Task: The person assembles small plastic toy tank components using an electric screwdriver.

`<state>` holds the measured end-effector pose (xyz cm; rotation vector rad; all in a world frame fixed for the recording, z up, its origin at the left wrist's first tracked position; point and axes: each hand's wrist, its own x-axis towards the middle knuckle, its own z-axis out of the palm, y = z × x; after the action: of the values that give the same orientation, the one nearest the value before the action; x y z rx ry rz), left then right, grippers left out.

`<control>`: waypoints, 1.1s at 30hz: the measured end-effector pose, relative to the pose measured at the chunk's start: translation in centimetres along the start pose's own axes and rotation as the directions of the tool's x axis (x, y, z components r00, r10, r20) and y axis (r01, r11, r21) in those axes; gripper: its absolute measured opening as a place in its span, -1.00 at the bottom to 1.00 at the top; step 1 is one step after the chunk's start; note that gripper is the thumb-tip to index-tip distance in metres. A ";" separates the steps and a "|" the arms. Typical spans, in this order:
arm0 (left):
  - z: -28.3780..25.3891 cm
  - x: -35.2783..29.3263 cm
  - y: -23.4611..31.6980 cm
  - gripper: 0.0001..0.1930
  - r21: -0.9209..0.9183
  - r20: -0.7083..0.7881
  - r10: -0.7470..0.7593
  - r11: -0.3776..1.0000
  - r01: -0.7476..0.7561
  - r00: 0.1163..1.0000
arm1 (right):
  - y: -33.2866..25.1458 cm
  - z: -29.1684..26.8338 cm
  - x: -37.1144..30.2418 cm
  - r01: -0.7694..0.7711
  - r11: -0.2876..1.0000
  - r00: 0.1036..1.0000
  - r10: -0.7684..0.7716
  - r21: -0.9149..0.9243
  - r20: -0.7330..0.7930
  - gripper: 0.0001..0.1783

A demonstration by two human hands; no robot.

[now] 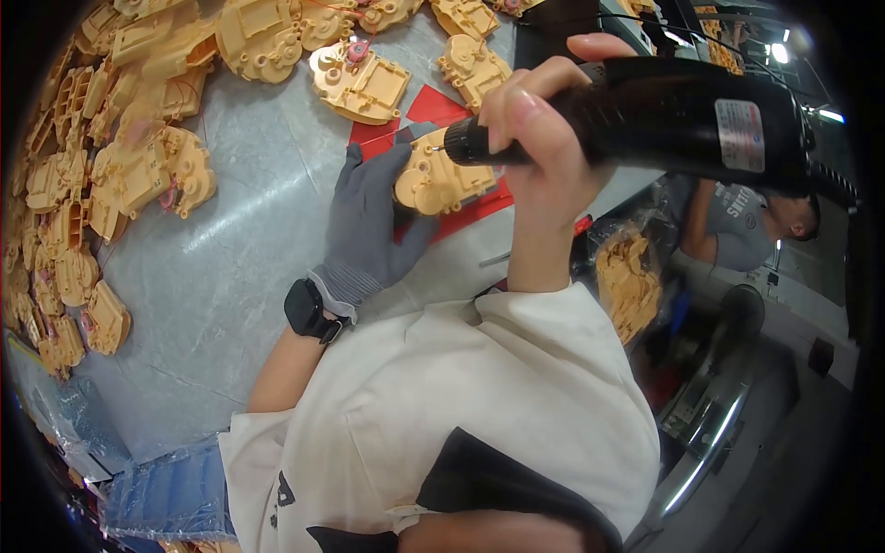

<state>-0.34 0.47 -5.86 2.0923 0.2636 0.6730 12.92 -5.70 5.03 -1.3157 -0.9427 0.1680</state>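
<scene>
A black electric screwdriver (664,120) is gripped in my bare right hand (544,115), its body pointing away to the right. The tip at its left end meets the upper part of a yellow plastic housing (438,180). My left hand (373,212), in a grey glove, wraps its fingers and thumb round the left side of that housing and steadies it. Beneath the housing lies a red mat (475,214) on the grey table (249,240). Whether a screw sits under the tip is too small to tell.
Many similar yellow housings (147,175) cover the table's left and far sides, some with thin red wires. A screwdriver with a red handle (583,224) lies right of the mat. A plastic bag of yellow parts (629,276) stands beyond it. Another person (737,226) is at the right.
</scene>
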 end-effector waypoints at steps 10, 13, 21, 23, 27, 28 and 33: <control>-0.8 0.0 0.3 -0.33 -0.103 0.053 -0.016 0.994 0.022 0.998 | 2.4 0.9 0.6 -0.063 0.982 0.997 0.057 0.176 0.043 -0.60; -1.0 0.0 -0.4 -0.29 -0.146 0.042 0.008 0.989 -0.001 0.999 | 2.6 1.3 0.4 -0.081 0.972 0.997 0.078 0.219 0.020 -0.59; -0.7 0.9 -0.2 -0.29 -0.139 0.050 -0.023 0.990 0.030 0.998 | 2.8 0.4 -0.6 0.016 0.977 0.999 -0.005 0.211 -0.050 -0.56; -0.3 1.2 0.0 -0.28 -0.124 0.042 0.010 0.992 -0.004 0.999 | 3.0 0.0 -0.7 0.049 0.974 0.996 -0.030 0.222 -0.088 -0.55; 0.9 1.2 0.8 -0.31 0.115 -0.012 -0.214 0.970 0.214 0.977 | 2.1 -0.8 -0.3 -0.133 0.874 0.978 0.192 0.468 -0.081 -0.51; 0.4 2.0 1.8 -0.31 0.035 0.043 -0.415 0.910 0.413 0.909 | 2.1 -1.8 -0.2 -0.098 0.860 0.957 0.220 0.500 -0.191 -0.56; -5.5 1.2 4.0 -0.31 -0.696 0.163 -0.476 0.565 0.442 0.864 | -2.0 -12.1 -1.5 0.195 0.782 0.918 0.066 0.592 -0.390 -0.66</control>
<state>-2.63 2.50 0.27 1.1634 0.4689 0.3956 19.29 -16.20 6.63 -0.6528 -0.5102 0.1375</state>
